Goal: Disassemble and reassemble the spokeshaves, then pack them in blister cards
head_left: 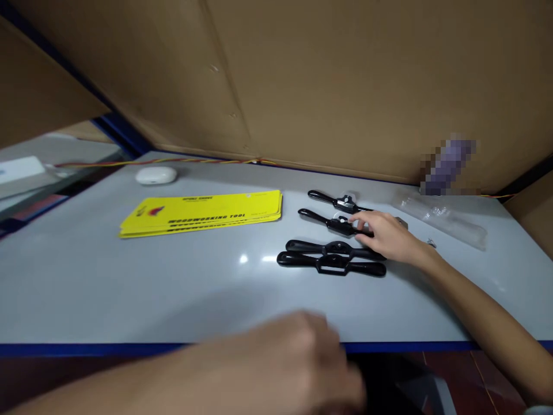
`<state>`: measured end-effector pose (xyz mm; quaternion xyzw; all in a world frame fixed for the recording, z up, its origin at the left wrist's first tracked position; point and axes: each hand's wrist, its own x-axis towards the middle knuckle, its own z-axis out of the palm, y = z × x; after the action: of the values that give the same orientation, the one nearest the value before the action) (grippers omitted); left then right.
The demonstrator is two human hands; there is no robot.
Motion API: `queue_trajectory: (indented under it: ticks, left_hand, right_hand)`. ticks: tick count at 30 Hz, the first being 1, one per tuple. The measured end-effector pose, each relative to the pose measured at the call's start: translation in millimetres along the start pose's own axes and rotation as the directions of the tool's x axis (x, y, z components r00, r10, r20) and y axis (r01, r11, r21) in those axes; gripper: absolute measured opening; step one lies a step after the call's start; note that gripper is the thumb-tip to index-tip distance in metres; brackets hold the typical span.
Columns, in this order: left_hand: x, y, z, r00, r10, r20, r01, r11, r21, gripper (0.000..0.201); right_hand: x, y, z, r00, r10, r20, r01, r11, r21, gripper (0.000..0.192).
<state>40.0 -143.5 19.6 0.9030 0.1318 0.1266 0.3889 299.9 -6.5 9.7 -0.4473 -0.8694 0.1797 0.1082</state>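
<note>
Several black spokeshave tools lie on the grey table [129,276]. My right hand [386,236] reaches over them, its fingers resting on the right handle of the second spokeshave [328,222]. Another spokeshave [337,200] lies just behind it. Two bare black spokeshave bodies [330,259] lie side by side in front of my fingers. My left hand [298,357] is blurred and close to the camera, at the table's near edge, fingers curled; whether it holds anything is hidden.
A stack of yellow cards [203,213] printed "woodworking tool" lies left of the tools. A white earbud case [156,174] sits behind it. A clear plastic bag [440,216] lies at the right. Cardboard walls [302,86] enclose the table's back.
</note>
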Motion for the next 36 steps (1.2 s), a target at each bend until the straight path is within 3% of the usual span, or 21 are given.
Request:
queue_trajectory:
  ticks: [1,3,5,6,9,12,17,26,29,36]
  left_hand:
    - [10.0,-3.3,-27.8,0.990,-0.087,-0.110,0.098,0.990,0.096,0.026]
    - [30.6,-22.0,-71.8,0.924,-0.188,-0.332,0.273,0.934,0.232,0.034]
    - [45.5,-51.7,-94.4,0.830,-0.215,-0.515,0.433,0.830,0.352,0.039]
    - [49.8,-67.4,-97.7,0.815,-0.231,-0.531,0.474,0.794,0.382,0.042]
    - [53.2,-102.9,-87.4,0.825,-0.257,-0.503,0.489,0.770,0.410,0.048]
    - [50.8,-113.2,-71.8,0.847,-0.291,-0.446,0.494,0.742,0.454,0.053]
    - [48.7,-110.8,-66.4,0.825,-0.358,-0.437,0.547,0.701,0.457,0.063]
    - [44.6,-108.1,-64.3,0.875,-0.342,-0.343,0.474,0.749,0.463,0.057]
    - [44.0,-103.7,-64.2,0.875,-0.341,-0.343,0.475,0.736,0.482,0.051]
    - [45.7,-98.8,-62.8,0.868,-0.362,-0.341,0.491,0.730,0.476,0.041]
  right_hand:
    - [-1.9,0.9,1.1,1.000,-0.004,-0.004,0.004,1.000,0.013,0.033]
    - [-5.1,1.7,5.0,0.999,-0.027,-0.025,0.028,0.999,0.037,0.035]
    - [-7.9,0.5,10.4,0.998,-0.042,-0.056,0.045,0.998,0.052,0.037]
    - [-9.3,-1.1,13.1,0.997,-0.048,-0.065,0.052,0.997,0.055,0.038]
    - [-12.5,-9.1,20.1,0.994,-0.075,-0.079,0.079,0.995,0.053,0.040]
    - [-12.5,-18.6,23.3,0.993,-0.053,-0.105,0.058,0.997,0.043,0.037]
    - [-9.0,-27.6,21.9,0.992,0.095,-0.079,-0.096,0.995,-0.016,0.036]
    - [-12.6,-26.7,22.6,0.994,0.075,-0.078,-0.080,0.995,-0.059,0.040]
    - [-12.6,-25.5,22.9,0.998,0.038,-0.052,-0.043,0.995,-0.087,0.025]
    - [-14.1,-24.0,22.2,1.000,0.017,-0.026,-0.022,0.984,-0.176,0.028]
